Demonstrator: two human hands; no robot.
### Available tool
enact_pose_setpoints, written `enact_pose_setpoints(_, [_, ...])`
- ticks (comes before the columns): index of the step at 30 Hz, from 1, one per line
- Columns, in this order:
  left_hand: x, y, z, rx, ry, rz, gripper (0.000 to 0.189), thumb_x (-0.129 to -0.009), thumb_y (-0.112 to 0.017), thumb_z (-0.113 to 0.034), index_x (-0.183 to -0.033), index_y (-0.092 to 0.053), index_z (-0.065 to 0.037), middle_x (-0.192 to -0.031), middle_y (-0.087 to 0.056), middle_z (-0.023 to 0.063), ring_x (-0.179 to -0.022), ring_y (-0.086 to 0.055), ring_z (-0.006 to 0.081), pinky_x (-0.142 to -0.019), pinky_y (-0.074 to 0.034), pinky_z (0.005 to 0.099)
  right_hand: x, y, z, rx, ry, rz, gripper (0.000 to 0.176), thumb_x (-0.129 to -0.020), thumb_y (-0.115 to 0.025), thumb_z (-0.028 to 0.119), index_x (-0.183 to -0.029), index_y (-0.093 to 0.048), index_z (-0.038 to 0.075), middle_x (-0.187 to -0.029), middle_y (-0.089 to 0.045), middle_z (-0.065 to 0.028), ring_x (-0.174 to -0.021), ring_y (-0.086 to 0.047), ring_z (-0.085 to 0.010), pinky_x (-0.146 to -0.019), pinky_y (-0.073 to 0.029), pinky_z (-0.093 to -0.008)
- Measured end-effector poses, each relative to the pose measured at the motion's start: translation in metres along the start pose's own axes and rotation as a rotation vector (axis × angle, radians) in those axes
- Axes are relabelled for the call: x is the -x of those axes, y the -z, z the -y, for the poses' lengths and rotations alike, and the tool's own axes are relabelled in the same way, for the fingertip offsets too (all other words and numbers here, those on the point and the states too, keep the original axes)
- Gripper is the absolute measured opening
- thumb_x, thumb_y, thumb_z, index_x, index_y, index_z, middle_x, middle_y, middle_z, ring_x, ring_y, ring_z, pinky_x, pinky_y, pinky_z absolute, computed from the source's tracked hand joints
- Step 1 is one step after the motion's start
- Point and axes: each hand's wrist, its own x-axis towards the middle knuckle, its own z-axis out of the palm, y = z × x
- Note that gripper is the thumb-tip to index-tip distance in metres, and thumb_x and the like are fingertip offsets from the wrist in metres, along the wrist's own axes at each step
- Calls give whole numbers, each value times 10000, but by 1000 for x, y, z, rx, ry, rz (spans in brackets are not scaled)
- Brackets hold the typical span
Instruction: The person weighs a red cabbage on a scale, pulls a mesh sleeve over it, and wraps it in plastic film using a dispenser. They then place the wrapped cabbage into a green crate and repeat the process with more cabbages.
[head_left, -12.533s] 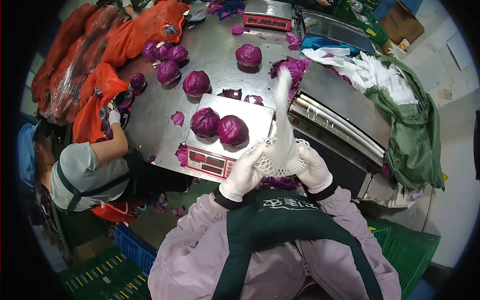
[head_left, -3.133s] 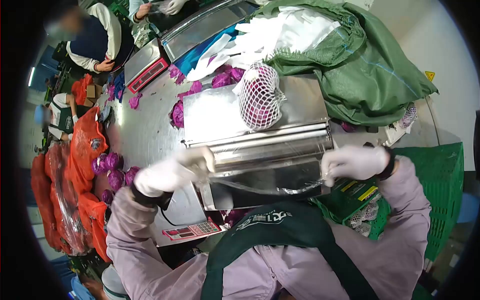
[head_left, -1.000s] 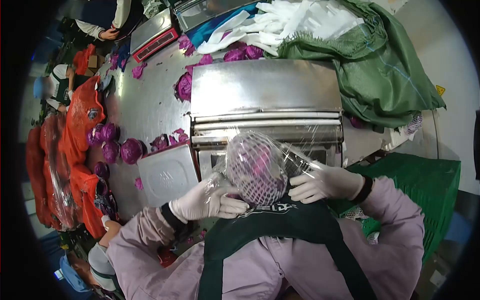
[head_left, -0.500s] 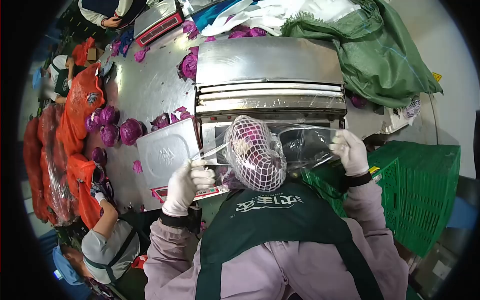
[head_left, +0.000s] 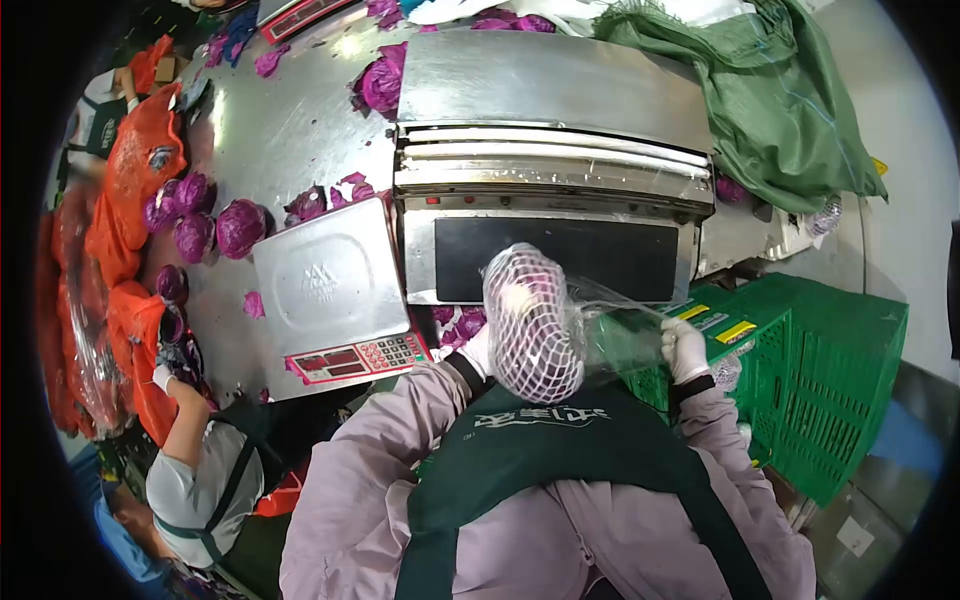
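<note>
A red cabbage (head_left: 535,325) in a white foam net is held up before my apron, with clear plastic film (head_left: 620,335) around it. My left hand (head_left: 478,352), in a white glove, is against the left side of the cabbage and bears it; its fingers are mostly hidden behind the net. Off to the right, my gloved right hand (head_left: 685,350) is closed on the film and draws it out from the cabbage. Just beyond stands a film wrapping machine (head_left: 550,185) with rollers and a dark plate (head_left: 560,258).
A weighing scale (head_left: 330,270) stands left of the machine. Several loose red cabbages (head_left: 240,228) and orange net bags (head_left: 135,190) lie farther left, near co-workers. Green crates (head_left: 810,380) stand at the right. A green woven sack (head_left: 760,100) lies at the back right.
My left hand has moved right, from the stretched film's left end to the cabbage's side. The film now spans only to the right. The view has shifted slightly.
</note>
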Motion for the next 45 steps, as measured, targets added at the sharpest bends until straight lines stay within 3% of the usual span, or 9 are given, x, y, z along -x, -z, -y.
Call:
enact_pose_setpoints(4, [-15,-20,-3,188,82,458,413,-1022,-414,-316,-1322,-502,-47,-1328,-547,103,-1157,-551,249,-1045,-408,411,69,-10,74,-98,515,-75,193,-969,-469,169,-846,-580,69,-564,-452,38,-403,-366,-64,-355,-268,-203])
enact_pose_setpoints(12, [-7,-212,-34,-714,583,123,738,-936,-596,-189,-1509,-155,-41,-1447,-414,118,-1321,-415,196,-1140,-308,349,263,-40,191,273,1902,181,296,-967,-457,183,-684,-458,98,-533,-435,9,-396,-374,-111,-422,-243,-277])
enact_pose_setpoints(18, [-28,-280,40,-1477,676,439,800,-895,-684,-261,-1471,-212,31,-1341,-516,153,-1189,-508,177,-1053,-379,307,229,-123,239,759,2170,268,251,-864,-620,286,-940,-590,49,-751,-607,-97,-624,-615,-298,-503,-469,-388])
enact_pose_setpoints(24, [-11,-231,12,-1467,571,621,293,-960,-583,-219,-1102,-621,35,-1036,-650,53,-845,-597,92,-791,-485,209,95,-176,110,1490,1432,526,198,-800,-600,239,-787,-665,52,-719,-660,-136,-650,-669,-342,-564,-540,-435])
enact_pose_setpoints(25, [11,-255,8,-1281,755,175,294,-997,-500,-207,-1047,-660,34,-1049,-657,54,-874,-619,117,-798,-491,227,92,-170,95,1458,1394,726,204,-795,-607,255,-807,-689,68,-695,-662,-154,-677,-675,-350,-569,-541,-445])
enact_pose_setpoints(29, [48,-316,-14,-1610,860,-310,506,-1012,-390,-298,-1393,-412,35,-1339,-535,132,-1204,-522,195,-1006,-430,337,63,-168,49,1779,1183,1137,371,-870,-578,361,-1080,-666,68,-1009,-696,-141,-829,-679,-295,-741,-550,-414])
enact_pose_setpoints(35, [36,-322,-14,-1545,344,-343,777,-855,-596,-537,-1355,-433,35,-1205,-588,139,-1045,-581,224,-902,-477,387,68,-107,37,-292,235,1226,536,-922,-523,542,-1133,-643,65,-1096,-684,-110,-924,-656,-216,-859,-516,-343])
enact_pose_setpoints(38, [-4,-297,0,-1461,133,-428,616,-913,-548,-474,-1297,-483,3,-1142,-598,131,-995,-584,226,-887,-485,393,72,-35,44,-488,-1,1111,640,-962,-403,589,-1253,-548,38,-1277,-594,-91,-1094,-580,-144,-970,-458,-331])
enact_pose_setpoints(45, [-82,-262,48,-1422,337,-421,557,-946,-526,-429,-1273,-486,20,-1159,-598,172,-1007,-592,253,-929,-477,390,46,102,-49,-1191,276,522,552,-987,-458,436,-1380,-446,48,-1331,-536,-143,-1172,-559,-252,-1036,-435,-388])
